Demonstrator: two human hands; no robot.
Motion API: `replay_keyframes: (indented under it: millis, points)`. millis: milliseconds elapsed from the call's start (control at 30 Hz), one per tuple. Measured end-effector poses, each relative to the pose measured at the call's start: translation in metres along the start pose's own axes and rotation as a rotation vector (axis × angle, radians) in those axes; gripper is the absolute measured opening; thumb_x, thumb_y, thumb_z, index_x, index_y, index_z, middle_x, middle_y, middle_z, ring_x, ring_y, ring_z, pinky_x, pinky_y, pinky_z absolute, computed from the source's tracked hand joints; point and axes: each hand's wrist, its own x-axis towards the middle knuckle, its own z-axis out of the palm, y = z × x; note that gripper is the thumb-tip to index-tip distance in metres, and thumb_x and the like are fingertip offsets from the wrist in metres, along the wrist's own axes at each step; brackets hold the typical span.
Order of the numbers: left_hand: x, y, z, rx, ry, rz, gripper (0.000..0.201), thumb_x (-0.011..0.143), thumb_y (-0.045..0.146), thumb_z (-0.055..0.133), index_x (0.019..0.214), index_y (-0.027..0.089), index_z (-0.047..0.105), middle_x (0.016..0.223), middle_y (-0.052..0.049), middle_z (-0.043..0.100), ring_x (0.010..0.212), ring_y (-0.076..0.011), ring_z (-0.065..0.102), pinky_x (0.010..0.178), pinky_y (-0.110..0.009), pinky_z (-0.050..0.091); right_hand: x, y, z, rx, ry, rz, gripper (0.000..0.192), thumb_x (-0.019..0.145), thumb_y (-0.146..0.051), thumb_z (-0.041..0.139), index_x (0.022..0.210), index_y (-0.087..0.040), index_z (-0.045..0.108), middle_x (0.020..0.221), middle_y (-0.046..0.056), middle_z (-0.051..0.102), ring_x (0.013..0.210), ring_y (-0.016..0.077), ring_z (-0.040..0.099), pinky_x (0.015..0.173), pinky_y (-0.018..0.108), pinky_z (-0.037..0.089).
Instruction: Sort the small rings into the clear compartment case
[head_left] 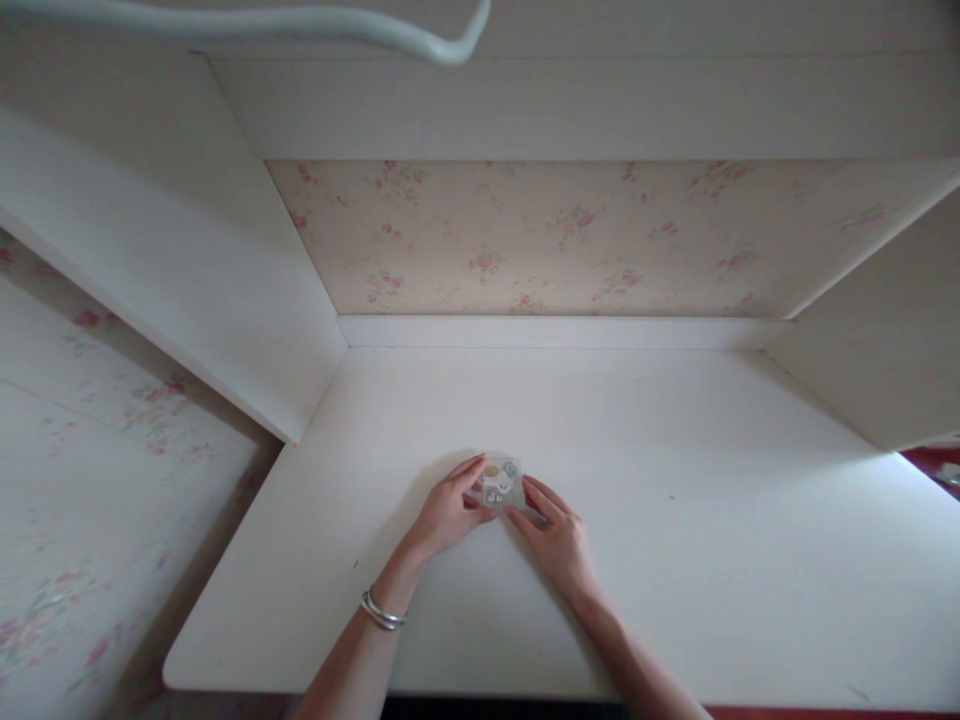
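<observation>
A small, clear, square-looking case [502, 482] rests on or just above the white desk, with several small pale, silvery and yellowish pieces visible in it. Their exact kind is too small to make out. My left hand [452, 508] grips the case's left side, thumb at the near edge and fingers at the far edge. On the opposite side, my right hand [553, 530] pinches the right edge and near corner between thumb and fingers. A reddish bit shows near the left fingers, partly covered by them. Silver bangles [384, 612] circle my left wrist.
The white desk [675, 580] spreads around both hands, with a low ledge [562, 332] along its back. Side panels [172, 260] rise at left and right, and a shelf [600, 105] hangs overhead. A white curved rod [337, 25] crosses the top left.
</observation>
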Motion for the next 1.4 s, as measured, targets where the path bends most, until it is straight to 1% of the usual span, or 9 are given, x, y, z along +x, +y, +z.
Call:
replay_keyframes:
  millis: [67,133,300,500,700,833,967,1167,1400]
  points:
    - [0.000,-0.001,0.001,0.005,0.018,0.006,0.073,0.068,0.025,0.073,0.135,0.028,0.045,0.145,-0.008,0.038,0.096,-0.0189,0.062,0.076,-0.031,0.057,0.000,0.000,0.001,0.039,-0.015,0.017,0.045,0.078,-0.044,0.064,0.116,-0.021,0.064,0.122,0.008,0.060,0.098,0.0217,0.064,0.086,0.033,0.055]
    - [0.001,-0.002,0.002,-0.010,0.019,0.008,0.070,0.069,0.026,0.072,0.134,0.028,0.046,0.144,-0.007,0.038,0.105,-0.0210,0.059,0.081,-0.032,0.056,0.000,0.000,0.001,0.065,-0.027,0.026,0.047,0.078,-0.043,0.064,0.120,-0.021,0.062,0.125,0.008,0.058,0.097,0.0215,0.064,0.085,0.033,0.055]
    - [0.001,-0.002,0.001,-0.047,-0.010,0.012,0.070,0.070,0.026,0.071,0.135,0.028,0.045,0.146,-0.006,0.037,0.123,-0.0237,0.047,0.091,-0.034,0.052,0.000,0.005,-0.004,0.128,-0.090,0.015,0.039,0.084,-0.039,0.057,0.119,-0.022,0.063,0.130,0.006,0.055,0.115,0.0236,0.055,0.096,0.037,0.049]
    - [0.001,0.005,-0.004,-0.053,-0.042,-0.006,0.067,0.072,0.025,0.068,0.135,0.028,0.044,0.147,-0.006,0.034,0.126,-0.0238,0.045,0.094,-0.036,0.050,0.001,0.008,-0.006,0.124,-0.105,0.005,0.037,0.085,-0.038,0.056,0.119,-0.024,0.063,0.130,0.006,0.055,0.118,0.0249,0.053,0.100,0.041,0.045]
    - [0.001,0.011,-0.005,-0.060,-0.051,-0.029,0.066,0.072,0.026,0.068,0.134,0.027,0.046,0.146,-0.006,0.035,0.124,-0.0229,0.047,0.092,-0.034,0.051,0.002,0.006,-0.006,0.105,-0.114,0.019,0.036,0.087,-0.038,0.053,0.119,-0.024,0.063,0.130,0.005,0.055,0.116,0.0232,0.054,0.100,0.039,0.046]
    - [0.001,0.012,-0.005,-0.039,-0.047,-0.026,0.064,0.073,0.028,0.068,0.134,0.027,0.047,0.146,-0.005,0.036,0.125,-0.0236,0.046,0.091,-0.034,0.052,0.002,0.006,-0.004,0.134,-0.086,0.034,0.036,0.086,-0.041,0.055,0.116,-0.024,0.065,0.127,0.005,0.057,0.114,0.0243,0.056,0.098,0.041,0.047]
    - [0.001,0.009,-0.006,-0.022,-0.073,0.010,0.057,0.075,0.030,0.065,0.130,0.025,0.051,0.145,-0.006,0.037,0.125,-0.0234,0.046,0.090,-0.033,0.052,0.004,0.008,-0.002,0.159,-0.048,0.086,0.036,0.086,-0.043,0.053,0.112,-0.023,0.067,0.123,0.007,0.060,0.105,0.0228,0.061,0.089,0.037,0.053]
    - [0.001,0.010,-0.005,-0.024,-0.041,-0.024,0.063,0.072,0.029,0.068,0.132,0.025,0.049,0.142,-0.007,0.042,0.116,-0.0225,0.054,0.085,-0.031,0.054,0.010,0.010,-0.001,0.146,0.015,0.143,0.036,0.084,-0.045,0.053,0.104,-0.020,0.069,0.110,0.009,0.066,0.092,0.0217,0.065,0.083,0.037,0.054]
    - [0.002,0.009,-0.006,0.057,0.000,-0.044,0.045,0.084,0.040,0.054,0.124,0.021,0.058,0.129,-0.007,0.056,0.112,-0.0207,0.057,0.101,-0.035,0.043,0.008,0.009,0.001,0.120,0.007,0.159,0.038,0.084,-0.045,0.052,0.110,-0.021,0.067,0.115,0.008,0.064,0.083,0.0193,0.065,0.077,0.032,0.055]
